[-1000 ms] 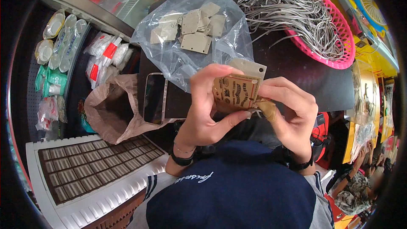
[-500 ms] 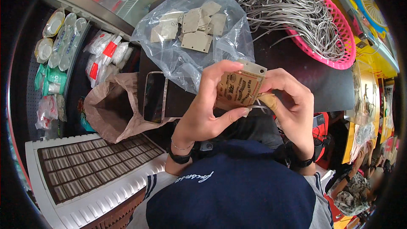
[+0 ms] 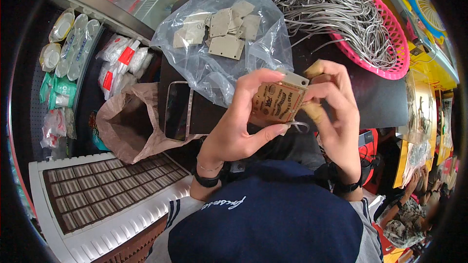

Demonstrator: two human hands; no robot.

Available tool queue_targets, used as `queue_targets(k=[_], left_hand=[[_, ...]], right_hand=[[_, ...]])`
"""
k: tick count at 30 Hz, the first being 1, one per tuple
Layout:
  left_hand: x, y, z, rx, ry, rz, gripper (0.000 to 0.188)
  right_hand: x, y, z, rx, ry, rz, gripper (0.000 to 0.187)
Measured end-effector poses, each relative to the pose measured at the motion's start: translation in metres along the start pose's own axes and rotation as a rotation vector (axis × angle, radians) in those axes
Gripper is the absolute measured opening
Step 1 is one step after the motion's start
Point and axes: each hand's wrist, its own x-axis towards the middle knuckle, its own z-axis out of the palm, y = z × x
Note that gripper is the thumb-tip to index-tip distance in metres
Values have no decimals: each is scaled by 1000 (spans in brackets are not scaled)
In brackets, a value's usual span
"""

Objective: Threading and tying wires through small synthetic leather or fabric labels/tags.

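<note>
A brown printed cardboard tag (image 3: pixel 278 102) is gripped by my left hand (image 3: pixel 241 122), thumb under it and fingers over its top edge. My right hand (image 3: pixel 334 104) pinches the tag's right edge, where a thin grey string loop (image 3: pixel 297 125) hangs from it. Both hands hover above a black table top (image 3: pixel 375 97). Beyond them lies a clear plastic bag (image 3: pixel 219 48) holding several beige tags. A pink basket (image 3: pixel 385 34) full of grey strings sits at the upper right.
A phone (image 3: pixel 178 109) lies face up left of my hands, beside an open brown plastic bag (image 3: pixel 129 126). Packets in clear wrap (image 3: pixel 122 58) line a shelf at left. A white grated crate (image 3: pixel 92 199) stands at lower left.
Both hands with the tag have shifted slightly right and up. The right hand's fingers have moved onto the tag's right edge.
</note>
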Motion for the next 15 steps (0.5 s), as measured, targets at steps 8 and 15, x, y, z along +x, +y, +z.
queue_targets(k=[8,15], left_hand=[[-4,-3,-7,-21,-41,-125,70],[-5,-8,-14,46,-96,-84,70]], right_hand=[[6,20,-52,409,467,106,21],[9,40,-124,594,621,27,30]])
